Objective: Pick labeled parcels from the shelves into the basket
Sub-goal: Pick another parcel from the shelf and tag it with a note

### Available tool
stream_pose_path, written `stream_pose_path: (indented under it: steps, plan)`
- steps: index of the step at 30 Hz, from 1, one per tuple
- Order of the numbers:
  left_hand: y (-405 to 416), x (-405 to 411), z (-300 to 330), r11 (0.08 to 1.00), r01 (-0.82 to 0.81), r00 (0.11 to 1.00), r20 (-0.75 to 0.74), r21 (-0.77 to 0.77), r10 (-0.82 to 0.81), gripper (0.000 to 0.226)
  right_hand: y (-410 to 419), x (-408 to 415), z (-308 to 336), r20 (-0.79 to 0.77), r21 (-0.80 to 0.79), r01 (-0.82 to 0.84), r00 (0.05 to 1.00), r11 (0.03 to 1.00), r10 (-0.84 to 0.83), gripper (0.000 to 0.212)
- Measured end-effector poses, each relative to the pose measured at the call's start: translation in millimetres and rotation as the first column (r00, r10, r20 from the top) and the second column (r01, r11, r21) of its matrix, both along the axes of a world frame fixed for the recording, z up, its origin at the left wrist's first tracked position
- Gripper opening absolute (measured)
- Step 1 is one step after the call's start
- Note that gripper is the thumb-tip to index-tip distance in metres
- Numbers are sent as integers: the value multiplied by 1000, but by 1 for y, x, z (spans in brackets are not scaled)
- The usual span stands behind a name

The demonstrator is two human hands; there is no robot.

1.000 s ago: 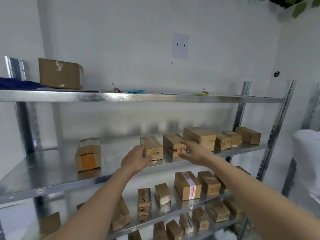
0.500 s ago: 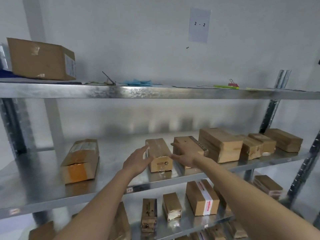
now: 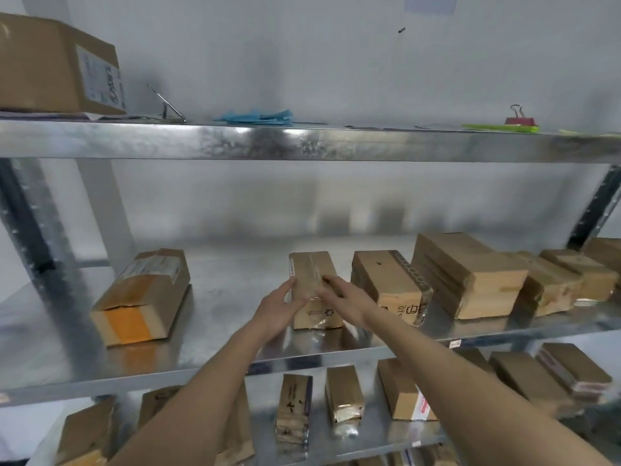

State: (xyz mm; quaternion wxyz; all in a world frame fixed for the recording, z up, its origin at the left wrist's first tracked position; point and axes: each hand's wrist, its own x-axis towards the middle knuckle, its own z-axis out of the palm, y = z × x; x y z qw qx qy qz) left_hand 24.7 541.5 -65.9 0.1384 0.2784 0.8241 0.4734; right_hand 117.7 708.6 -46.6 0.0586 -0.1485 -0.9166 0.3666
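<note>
A small brown cardboard parcel (image 3: 311, 268) with a thin label strip along its top left edge lies lengthwise in the middle of the middle shelf (image 3: 218, 331). My left hand (image 3: 279, 311) cups its front left corner, thumb up along the left side. My right hand (image 3: 341, 294) lies across its top from the right, fingers stretched out. No basket is in view.
A taped parcel with an orange band (image 3: 141, 297) lies to the left. A row of brown parcels (image 3: 389, 284) sits close on the right. More parcels fill the lower shelf (image 3: 346, 395). The top shelf holds a large box (image 3: 57, 62), blue cloth (image 3: 258, 116) and a red binder clip (image 3: 519, 120).
The view has closed in on the middle shelf. Both hands moved in from either side of the small parcel and now touch it, the right one coming off the neighbouring parcel.
</note>
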Motion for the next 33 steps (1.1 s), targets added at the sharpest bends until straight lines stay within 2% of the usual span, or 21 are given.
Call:
stream_pose_path:
  steps: [5,9,13,15,18,22,24,25,28,33]
  plan:
    - [10,2,1,995,-37,998,55,95,32,67,2,2,0,-70,-83,18,997,996,-24,63]
    - [8,8,8,986,-37,997,77,165,24,59,-3,9,9,-108,-30,54,993,998,-57,55]
    - [-2,16,25,967,-20,992,124,255,-12,63,-16,16,20,-245,15,96,965,995,-89,51]
    - [-11,19,35,956,-20,994,110,294,-13,76,-25,18,24,-312,-19,108,944,994,-109,58]
    - [-27,20,48,946,-23,997,78,323,-2,99,-41,24,33,-352,-117,104,926,988,-140,84]
    - [-48,24,60,948,9,1000,5,317,-11,105,-58,30,45,-375,-296,46,913,954,-161,109]
    - [-58,27,64,943,34,999,-22,330,-29,102,-68,33,51,-375,-278,53,913,959,-159,112]
    - [-62,29,67,936,31,1000,-14,349,-28,98,-71,33,54,-373,-253,62,914,966,-156,108]
    - [-70,35,74,903,-28,999,44,428,9,75,-80,36,59,-397,-230,75,903,970,-164,77]
    - [-73,42,83,862,-79,995,90,501,39,45,-93,40,73,-440,-331,37,878,943,-189,46]
